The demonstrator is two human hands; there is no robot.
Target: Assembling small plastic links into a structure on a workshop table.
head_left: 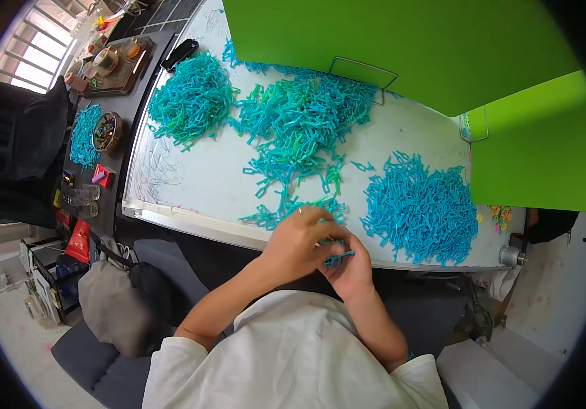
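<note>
My two hands meet at the near edge of the white table, in front of the piles of small plastic clips. My right hand [353,274] is curled around a few blue plastic clips [339,259], which show at its palm and fingers. Over it bends my left hand [296,240], its fingers closed at the right hand's fingertips; whatever is between them is hidden. Just beyond the hands lies a loose spread of blue-green clips [266,217], trailing from a large mixed teal and green pile [300,112]. A bluer pile of clips [419,211] sits to the right.
Another teal pile [194,95] lies at the left of the white table [191,163]. Green panels [388,41] with wire handles stand along the far side. A dark side table [119,129] holds more clips, a bowl [107,132], glasses and a tea tray [126,65].
</note>
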